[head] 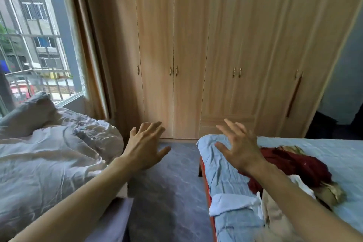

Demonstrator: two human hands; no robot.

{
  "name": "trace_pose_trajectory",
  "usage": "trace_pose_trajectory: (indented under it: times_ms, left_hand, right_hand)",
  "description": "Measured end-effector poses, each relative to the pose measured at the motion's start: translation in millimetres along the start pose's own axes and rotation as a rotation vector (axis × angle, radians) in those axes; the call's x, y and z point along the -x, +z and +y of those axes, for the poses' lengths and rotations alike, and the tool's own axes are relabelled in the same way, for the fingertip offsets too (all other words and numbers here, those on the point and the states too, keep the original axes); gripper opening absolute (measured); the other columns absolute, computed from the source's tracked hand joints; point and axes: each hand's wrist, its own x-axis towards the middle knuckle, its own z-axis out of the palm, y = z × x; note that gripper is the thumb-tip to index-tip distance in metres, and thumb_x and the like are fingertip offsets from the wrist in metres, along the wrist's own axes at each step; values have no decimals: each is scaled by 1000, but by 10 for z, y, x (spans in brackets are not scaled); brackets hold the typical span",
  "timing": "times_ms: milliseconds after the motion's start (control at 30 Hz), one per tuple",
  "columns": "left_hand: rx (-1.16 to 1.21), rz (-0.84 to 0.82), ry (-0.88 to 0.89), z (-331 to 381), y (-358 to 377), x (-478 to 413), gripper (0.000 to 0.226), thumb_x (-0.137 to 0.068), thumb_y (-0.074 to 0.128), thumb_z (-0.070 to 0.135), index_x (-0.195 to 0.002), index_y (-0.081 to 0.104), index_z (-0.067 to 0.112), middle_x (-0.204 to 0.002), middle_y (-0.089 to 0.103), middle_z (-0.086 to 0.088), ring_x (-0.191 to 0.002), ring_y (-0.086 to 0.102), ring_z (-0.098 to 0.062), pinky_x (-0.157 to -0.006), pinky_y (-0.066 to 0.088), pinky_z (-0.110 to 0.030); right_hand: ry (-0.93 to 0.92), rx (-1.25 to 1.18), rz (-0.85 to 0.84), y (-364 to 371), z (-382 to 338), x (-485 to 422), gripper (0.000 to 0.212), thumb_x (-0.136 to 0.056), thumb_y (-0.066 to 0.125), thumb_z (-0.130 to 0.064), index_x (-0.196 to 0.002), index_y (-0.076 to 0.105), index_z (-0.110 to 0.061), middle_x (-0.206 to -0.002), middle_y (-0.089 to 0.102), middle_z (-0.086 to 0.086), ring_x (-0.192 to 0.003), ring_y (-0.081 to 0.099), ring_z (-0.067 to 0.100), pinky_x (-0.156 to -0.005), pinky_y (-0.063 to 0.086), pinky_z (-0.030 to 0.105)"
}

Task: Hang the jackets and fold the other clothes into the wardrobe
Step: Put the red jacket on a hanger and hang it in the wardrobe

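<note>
Wardrobe [188,45] of pale wood fills the far wall, all its doors closed, small brass handles [176,70] partway up. Before the wardrobe runs a strip of grey marbled floor [172,192]. Left of the wardrobe is a barred window [29,35], with a tan curtain [92,65] hanging between the two. Nearer than the wardrobe, on the left, lies a rumpled pale duvet [49,163] with a grey pillow [27,114] toward the window. On the right, a bed [225,182] in a blue sheet reaches almost to the wardrobe's foot. The clothes [298,165] lie heaped on that bed, apart from the wardrobe: a dark red piece, a white one, a beige one. The person's left hand [146,149] hovers over the floor, fingers spread, holding nothing. The right hand [239,151] hovers above the bed's corner, fingers likewise spread and empty, near the red piece.
</note>
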Motion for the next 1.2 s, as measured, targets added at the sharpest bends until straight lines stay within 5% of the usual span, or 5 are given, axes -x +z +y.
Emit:
trace_pose_trajectory:
  times_ms: [633,1200]
  left_hand:
    - [72,0,-64,-587,1110,-2514,68,-89,45,69,-141,45,25,-154,40,4,-139,37,-23,-107,38,-53]
    - [230,-90,93,-1407,2420,-4751,68,-93,41,67,-147,36,26,-161,29,3,-144,30,-22,-114,32,-49]
  right_hand:
    - [32,-34,-74,902,998,-2448,59,-98,45,-51,-153,27,-37,-164,17,-5,-149,14,23,-119,16,47]
    - [212,155,-65,1569,1359,-4443,60,-96,48,-54,-151,31,-37,-164,17,-5,-148,13,21,-117,14,43]
